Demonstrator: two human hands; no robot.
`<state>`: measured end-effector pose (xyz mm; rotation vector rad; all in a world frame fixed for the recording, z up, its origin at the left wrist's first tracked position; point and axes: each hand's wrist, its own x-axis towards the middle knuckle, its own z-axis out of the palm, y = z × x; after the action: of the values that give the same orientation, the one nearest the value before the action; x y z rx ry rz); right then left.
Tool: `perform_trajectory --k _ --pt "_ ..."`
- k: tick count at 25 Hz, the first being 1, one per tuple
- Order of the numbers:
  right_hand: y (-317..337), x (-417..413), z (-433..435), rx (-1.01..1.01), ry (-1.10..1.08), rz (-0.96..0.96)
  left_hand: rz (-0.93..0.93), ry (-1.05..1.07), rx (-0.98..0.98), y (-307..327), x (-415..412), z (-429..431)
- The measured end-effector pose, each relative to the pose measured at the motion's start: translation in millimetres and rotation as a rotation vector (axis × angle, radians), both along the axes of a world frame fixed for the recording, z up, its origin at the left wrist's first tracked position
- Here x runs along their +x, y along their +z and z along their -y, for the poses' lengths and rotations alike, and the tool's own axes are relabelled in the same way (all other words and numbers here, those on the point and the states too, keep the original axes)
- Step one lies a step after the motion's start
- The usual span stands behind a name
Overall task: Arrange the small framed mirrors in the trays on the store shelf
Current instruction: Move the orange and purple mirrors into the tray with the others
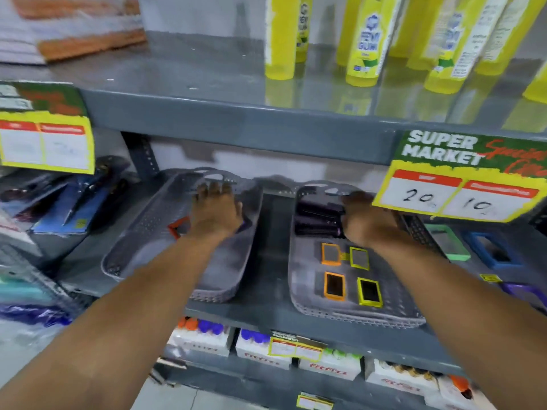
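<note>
Mirrors (350,275), four small ones, lie flat in the right tray (305,294). A red one (177,227) sits in the left tray (142,232). The left hand (214,213) rests over it; its grip is hidden. The right hand (368,220) covers dark mirrors (316,221); cannot tell its grip.

Grey metal store shelving (236,119) fills the view, its glossy upper board reflecting a row of yellow bottles (365,39). A "Super Market" price tag (461,176) hangs at right, a similar tag (44,134) at left. White boxes (263,350) line the lower shelf.
</note>
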<state>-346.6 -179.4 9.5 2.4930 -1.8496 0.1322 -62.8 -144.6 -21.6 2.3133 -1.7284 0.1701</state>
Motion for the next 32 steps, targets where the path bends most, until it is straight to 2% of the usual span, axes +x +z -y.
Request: perform_trajectory --k 4,9,12,15,19,22,26,32 --pt "13 71 19 0.032 0.157 0.001 -0.122 0.147 0.153 -12 67 -20" --pt "4 152 26 0.105 0.279 0.008 -0.184 0.169 0.321 -35 125 -27" --pt "-7 189 28 0.194 0.291 0.011 -0.287 0.115 0.397 -36 129 -27" --pt "-25 220 34 0.250 0.300 -0.050 -0.361 -0.032 0.418 -35 124 -25" --pt "-41 241 29 0.246 0.267 -0.120 -0.411 -0.078 0.446 -32 115 -17" --pt "-56 245 29 0.278 0.238 -0.171 -0.306 -0.067 0.469 -48 125 -7" --pt "-64 245 29 0.300 0.216 -0.180 -0.433 -0.097 0.428 -47 130 -11" --pt "-68 248 25 0.264 0.224 -0.201 -0.414 -0.041 0.433 -46 129 -18"
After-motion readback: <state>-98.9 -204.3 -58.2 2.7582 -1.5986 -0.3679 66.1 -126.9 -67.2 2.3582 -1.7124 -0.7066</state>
